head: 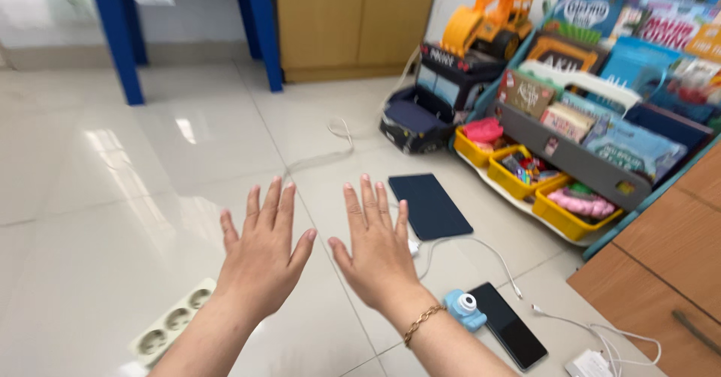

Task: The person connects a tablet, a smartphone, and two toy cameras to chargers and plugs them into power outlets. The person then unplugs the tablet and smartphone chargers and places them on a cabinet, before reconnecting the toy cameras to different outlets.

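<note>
Both hands are held out flat above the tiled floor (113, 197), palms down and fingers spread, so nothing is gripped: the grip of the left hand (263, 253) is open and empty, and so is that of the right hand (375, 253), which bears a gold bracelet (422, 323) at the wrist. The 2 hands hover side by side, apart from each other and touching nothing.

Nearest to the right hand, a dark tablet (429, 206) is laid flat on the floor just beyond the fingertips, with a white cable (481, 253) run past its near edge, probably for charging. A small blue toy camera (464, 309) and a black phone (507, 326) lie beside the right forearm. Under the left forearm a white power strip (174, 321) with 3 round sockets is seen, likely placed within reach of the cables.

To the right, 3 yellow bins (518, 182) of small toys are lined along the base of a slanted book rack (601, 84), kept low for easy reach. A dark toy bus (432, 99) and an orange toy excavator (488, 16) are parked beside it.
</note>
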